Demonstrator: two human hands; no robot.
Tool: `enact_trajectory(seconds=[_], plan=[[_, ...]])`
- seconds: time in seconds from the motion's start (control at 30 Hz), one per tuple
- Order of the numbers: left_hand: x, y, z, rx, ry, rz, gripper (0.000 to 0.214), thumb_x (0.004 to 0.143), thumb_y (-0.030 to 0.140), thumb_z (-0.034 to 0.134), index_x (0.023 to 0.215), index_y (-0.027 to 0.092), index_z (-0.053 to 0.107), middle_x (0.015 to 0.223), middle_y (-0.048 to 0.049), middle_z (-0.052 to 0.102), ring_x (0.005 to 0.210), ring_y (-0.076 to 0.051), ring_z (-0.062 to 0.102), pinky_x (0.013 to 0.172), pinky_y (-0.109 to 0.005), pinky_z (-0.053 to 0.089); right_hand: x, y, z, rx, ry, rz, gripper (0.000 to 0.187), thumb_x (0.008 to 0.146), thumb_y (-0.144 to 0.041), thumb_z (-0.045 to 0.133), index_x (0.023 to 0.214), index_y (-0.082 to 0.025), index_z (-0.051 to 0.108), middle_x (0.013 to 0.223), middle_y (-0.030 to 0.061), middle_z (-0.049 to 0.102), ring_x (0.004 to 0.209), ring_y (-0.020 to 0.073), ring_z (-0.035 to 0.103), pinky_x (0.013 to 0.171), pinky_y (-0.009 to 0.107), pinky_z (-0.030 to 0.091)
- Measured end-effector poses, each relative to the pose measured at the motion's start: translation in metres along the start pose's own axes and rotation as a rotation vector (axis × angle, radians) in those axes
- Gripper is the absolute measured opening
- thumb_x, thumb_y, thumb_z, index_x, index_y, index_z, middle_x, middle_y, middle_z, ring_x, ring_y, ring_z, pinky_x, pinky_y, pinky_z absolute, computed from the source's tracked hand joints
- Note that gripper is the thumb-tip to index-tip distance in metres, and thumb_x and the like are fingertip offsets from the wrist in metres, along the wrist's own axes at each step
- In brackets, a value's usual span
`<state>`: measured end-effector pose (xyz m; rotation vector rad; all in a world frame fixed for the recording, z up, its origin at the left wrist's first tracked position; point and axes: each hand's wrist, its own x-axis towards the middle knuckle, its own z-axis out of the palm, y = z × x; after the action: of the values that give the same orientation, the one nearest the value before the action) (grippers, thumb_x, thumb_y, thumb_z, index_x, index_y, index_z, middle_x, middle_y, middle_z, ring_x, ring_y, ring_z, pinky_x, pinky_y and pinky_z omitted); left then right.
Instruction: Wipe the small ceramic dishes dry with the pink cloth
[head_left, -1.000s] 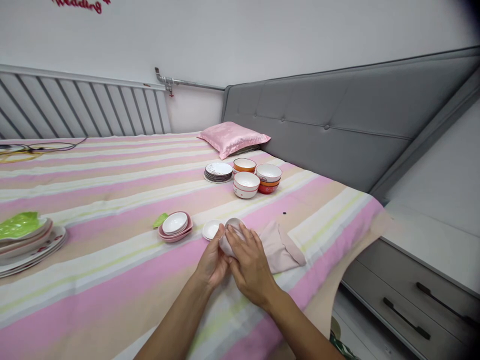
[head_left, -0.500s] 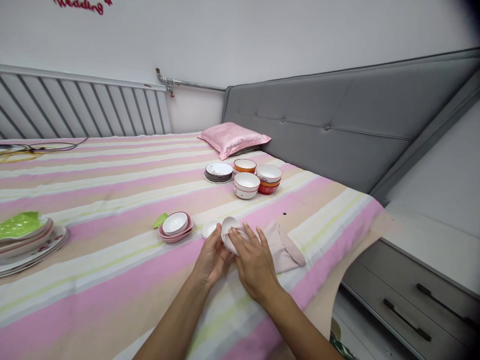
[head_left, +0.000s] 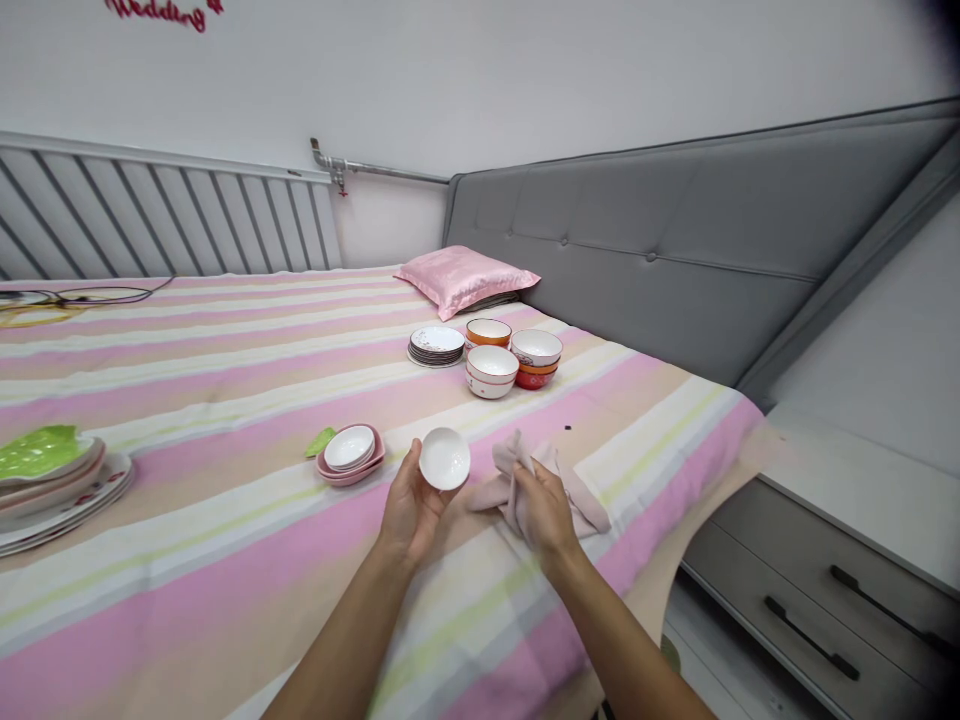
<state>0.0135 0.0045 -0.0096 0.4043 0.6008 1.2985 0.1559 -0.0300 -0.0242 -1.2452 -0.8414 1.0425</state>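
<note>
A small round white dish (head_left: 445, 459) is held up in my left hand (head_left: 414, 515), its hollow side facing me. My left thumb rests at its rim and the fingers support it from beneath. To the right, my right hand (head_left: 546, 505) grips a bunched pale pink cloth (head_left: 511, 490), part of which drapes on the bed. Cloth and dish are apart. Left of my hands, small white dishes (head_left: 350, 447) sit stacked in pink dishes (head_left: 352, 477), with a green leaf-shaped piece (head_left: 320, 442) beside them.
Stacked bowls (head_left: 492, 372) and a pile of plates (head_left: 437, 343) stand farther back on the striped bed (head_left: 247, 400). More plates (head_left: 105, 500) lie at far left under a green leaf-shaped dish (head_left: 41, 452). Beyond are a pink pillow (head_left: 469, 277) and grey headboard (head_left: 675, 220); drawers (head_left: 810, 590) stand right.
My right hand has drawn the cloth out of the dish and moved right. The dish in my left hand is now uncovered; the other white dish behind it no longer shows.
</note>
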Motion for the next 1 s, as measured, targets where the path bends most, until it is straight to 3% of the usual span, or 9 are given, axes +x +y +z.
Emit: enact_trajectory(seconds=[0.1, 0.3, 0.47, 0.57, 0.63, 0.77, 0.9, 1.0], plan=[[-0.004, -0.001, 0.003, 0.035, -0.033, -0.073, 0.022, 0.078, 0.032, 0.057, 0.093, 0.016, 0.057, 0.091, -0.0035, 0.066, 0.082, -0.019, 0.063, 0.073, -0.034, 0.055, 0.004, -0.002, -0.003, 0.16, -0.018, 0.139, 0.037, 0.073, -0.035, 0.055, 0.103, -0.015, 0.062, 0.083, 0.0037, 0.068, 0.08, 0.0199, 0.062, 0.072, 0.028, 0.046], [-0.009, -0.011, 0.004, 0.091, -0.154, -0.322, 0.031, 0.078, 0.041, 0.054, 0.094, 0.015, 0.055, 0.084, -0.0078, 0.066, 0.078, -0.023, 0.065, 0.072, -0.039, 0.053, -0.001, -0.007, 0.002, 0.316, -0.186, 0.035, 0.037, 0.073, -0.029, 0.053, 0.108, -0.02, 0.06, 0.095, 0.0031, 0.067, 0.09, 0.018, 0.06, 0.082, 0.028, 0.044], [-0.008, -0.016, 0.001, 0.102, -0.147, -0.305, 0.031, 0.076, 0.04, 0.057, 0.096, 0.017, 0.056, 0.083, -0.006, 0.066, 0.071, -0.02, 0.064, 0.069, -0.034, 0.052, -0.005, -0.011, 0.004, 0.182, -0.281, -0.006, 0.044, 0.079, -0.036, 0.04, 0.117, -0.018, 0.055, 0.101, 0.0066, 0.065, 0.094, 0.0214, 0.059, 0.077, 0.031, 0.047], [-0.008, -0.017, 0.001, 0.1, -0.147, -0.323, 0.035, 0.076, 0.04, 0.057, 0.101, 0.016, 0.057, 0.086, -0.0063, 0.066, 0.069, -0.017, 0.063, 0.065, -0.03, 0.051, -0.007, -0.013, 0.005, 0.21, -0.298, 0.006, 0.049, 0.084, -0.046, 0.032, 0.113, -0.016, 0.058, 0.103, 0.0081, 0.064, 0.096, 0.0215, 0.059, 0.081, 0.033, 0.046], [-0.008, -0.017, 0.0, 0.096, -0.176, -0.342, 0.038, 0.077, 0.041, 0.056, 0.105, 0.016, 0.056, 0.091, -0.0069, 0.065, 0.073, -0.017, 0.063, 0.066, -0.029, 0.051, -0.006, -0.011, 0.006, 0.216, -0.271, 0.019, 0.05, 0.084, -0.05, 0.034, 0.103, -0.015, 0.064, 0.099, 0.009, 0.065, 0.095, 0.0211, 0.059, 0.083, 0.033, 0.044], [-0.007, -0.018, -0.003, 0.128, -0.197, -0.349, 0.037, 0.077, 0.044, 0.054, 0.104, 0.019, 0.058, 0.094, -0.0062, 0.065, 0.072, -0.017, 0.062, 0.065, -0.029, 0.05, -0.003, 0.0, 0.007, 0.058, -0.18, -0.053, 0.029, 0.072, -0.042, 0.059, 0.08, -0.014, 0.064, 0.078, 0.0054, 0.066, 0.076, 0.0178, 0.06, 0.07, 0.028, 0.046], [-0.007, -0.02, -0.006, 0.221, -0.154, -0.324, 0.041, 0.075, 0.047, 0.055, 0.104, 0.018, 0.058, 0.09, -0.0069, 0.066, 0.07, -0.017, 0.062, 0.062, -0.028, 0.049, 0.0, 0.011, 0.005, -0.172, -0.108, -0.196, 0.02, 0.069, -0.033, 0.062, 0.078, -0.016, 0.055, 0.069, 0.0011, 0.062, 0.063, 0.0143, 0.057, 0.058, 0.024, 0.044], [-0.008, -0.021, -0.005, 0.287, -0.145, -0.295, 0.043, 0.075, 0.048, 0.055, 0.104, 0.017, 0.058, 0.089, -0.0075, 0.066, 0.074, -0.019, 0.063, 0.064, -0.029, 0.049, -0.001, 0.012, 0.004, -0.243, -0.027, -0.193, 0.026, 0.069, -0.032, 0.061, 0.086, -0.018, 0.048, 0.066, 0.0002, 0.062, 0.058, 0.0152, 0.057, 0.054, 0.024, 0.044]])
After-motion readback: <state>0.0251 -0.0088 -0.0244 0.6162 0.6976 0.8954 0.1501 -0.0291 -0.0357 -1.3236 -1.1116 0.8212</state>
